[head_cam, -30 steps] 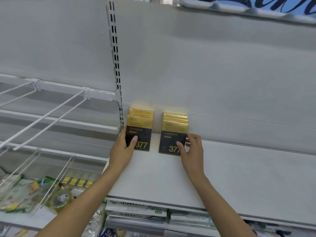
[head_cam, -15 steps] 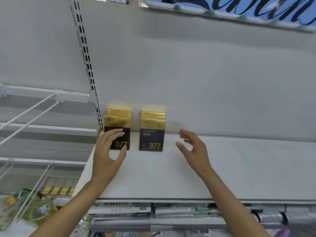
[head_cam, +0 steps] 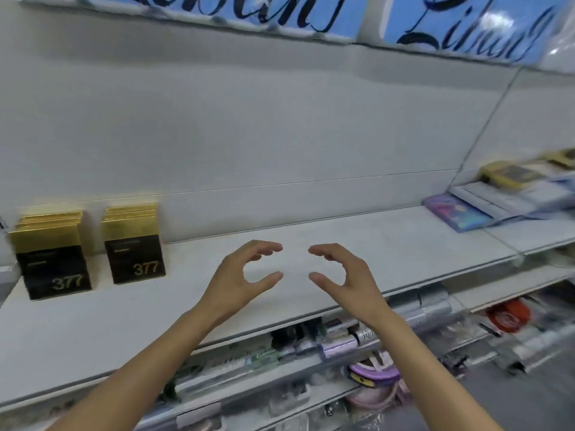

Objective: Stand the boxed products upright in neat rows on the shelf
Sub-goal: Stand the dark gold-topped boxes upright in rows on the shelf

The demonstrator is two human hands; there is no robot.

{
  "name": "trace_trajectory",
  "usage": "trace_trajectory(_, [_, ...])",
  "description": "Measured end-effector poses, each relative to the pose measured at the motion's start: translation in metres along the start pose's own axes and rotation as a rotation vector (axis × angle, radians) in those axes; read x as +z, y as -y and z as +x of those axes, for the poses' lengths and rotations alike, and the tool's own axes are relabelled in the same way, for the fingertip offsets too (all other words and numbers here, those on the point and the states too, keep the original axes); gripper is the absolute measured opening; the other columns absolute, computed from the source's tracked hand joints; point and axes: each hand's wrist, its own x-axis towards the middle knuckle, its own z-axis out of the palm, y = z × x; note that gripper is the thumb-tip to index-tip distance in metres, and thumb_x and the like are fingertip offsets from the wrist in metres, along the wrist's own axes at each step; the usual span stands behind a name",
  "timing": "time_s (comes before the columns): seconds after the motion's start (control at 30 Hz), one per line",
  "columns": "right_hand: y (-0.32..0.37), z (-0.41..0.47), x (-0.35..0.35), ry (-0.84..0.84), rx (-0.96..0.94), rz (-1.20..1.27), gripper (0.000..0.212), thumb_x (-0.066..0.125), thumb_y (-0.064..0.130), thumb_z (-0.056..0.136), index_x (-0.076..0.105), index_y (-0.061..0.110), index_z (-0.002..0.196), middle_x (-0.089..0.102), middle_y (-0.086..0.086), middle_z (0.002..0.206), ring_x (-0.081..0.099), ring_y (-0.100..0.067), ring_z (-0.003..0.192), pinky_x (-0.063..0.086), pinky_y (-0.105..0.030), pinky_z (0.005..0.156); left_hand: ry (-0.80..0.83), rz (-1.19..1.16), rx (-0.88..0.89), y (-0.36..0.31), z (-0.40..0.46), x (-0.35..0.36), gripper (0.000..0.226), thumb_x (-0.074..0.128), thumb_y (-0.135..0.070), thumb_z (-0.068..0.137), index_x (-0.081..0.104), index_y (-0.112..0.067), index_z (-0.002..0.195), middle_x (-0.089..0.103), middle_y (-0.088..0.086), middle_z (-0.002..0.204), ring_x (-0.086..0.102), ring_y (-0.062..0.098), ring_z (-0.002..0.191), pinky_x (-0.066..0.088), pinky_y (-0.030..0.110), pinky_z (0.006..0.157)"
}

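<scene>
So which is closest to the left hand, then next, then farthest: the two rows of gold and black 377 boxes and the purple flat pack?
From the left hand, in the head view:
1. The right row of gold and black 377 boxes, just to its left.
2. The left row of gold and black 377 boxes, at the shelf's left end.
3. The purple flat pack, lying flat far right.

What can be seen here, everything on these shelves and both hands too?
Boxed products: two upright rows, gold tops over black fronts marked 377, far left of the shelf; how many per row cannot be told.
Shelf: one, pale grey, running across the middle, bare beneath the hands.
Flat packs: several, gold, white and purple-blue, lying flat at the far right; blurred.
Signs: two blue panels with dark script, along the top.
Lower shelves: crowded with mixed small goods, too blurred to name.
Left hand: one, fingers curved, holding nothing, above the shelf.
Right hand: one, likewise curved and empty, facing the left.
</scene>
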Motion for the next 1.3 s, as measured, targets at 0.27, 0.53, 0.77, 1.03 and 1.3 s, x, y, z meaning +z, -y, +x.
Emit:
trace_trajectory(0.27, [-0.085,-0.067,-0.148,-0.103,0.059,-0.07,0.039,0.073,0.025,0.091,0.062,0.027,0.128,0.062,0.018,0.126,0.056,-0.003,0.122,0.045,-0.029,0.105,0.114,-0.04,0.085,-0.066,0.054,0.159,0.037,0.077,-0.032,0.089,0.064,-0.037,0.124,0.063,-0.019,0.129,0.057,0.009,0.124,0.045,0.038,0.109])
trace_trajectory(0.53, [-0.163,-0.117,-0.266,-0.145,0.172,-0.1,0.043,0.076,0.03,0.089,0.062,0.029,0.13,0.064,0.017,0.128,0.057,0.002,0.121,0.044,-0.021,0.104,0.222,-0.085,0.122,-0.111,0.099,0.295,0.039,0.078,-0.029,0.088,0.064,-0.035,0.124,0.063,-0.018,0.127,0.058,0.011,0.124,0.044,0.036,0.108])
trace_trajectory(0.77, [-0.224,-0.104,-0.339,-0.185,0.201,-0.163,0.042,0.071,0.038,0.091,0.06,0.032,0.131,0.059,0.025,0.13,0.05,0.01,0.123,0.033,-0.003,0.1,0.238,-0.098,0.141,-0.125,0.167,0.374,0.039,0.078,-0.027,0.088,0.064,-0.036,0.124,0.063,-0.017,0.128,0.058,0.012,0.124,0.045,0.035,0.107])
trace_trajectory(1.03, [-0.313,-0.047,-0.421,-0.21,0.218,-0.211,0.038,0.067,0.041,0.094,0.059,0.035,0.13,0.059,0.025,0.13,0.051,0.004,0.125,0.042,-0.024,0.105,0.182,-0.161,0.115,-0.119,0.289,0.461,0.035,0.074,-0.026,0.091,0.065,-0.035,0.123,0.065,-0.02,0.125,0.061,0.008,0.119,0.047,0.03,0.106])
trace_trajectory(1.3, [-0.372,0.008,-0.517,-0.307,0.274,-0.215,0.035,0.064,0.042,0.095,0.059,0.037,0.129,0.059,0.026,0.13,0.052,0.002,0.122,0.044,-0.024,0.1,0.14,-0.67,-0.209,-0.143,0.409,0.535,0.033,0.064,-0.003,0.095,0.063,-0.013,0.126,0.072,0.001,0.123,0.067,0.019,0.116,0.054,0.021,0.093])
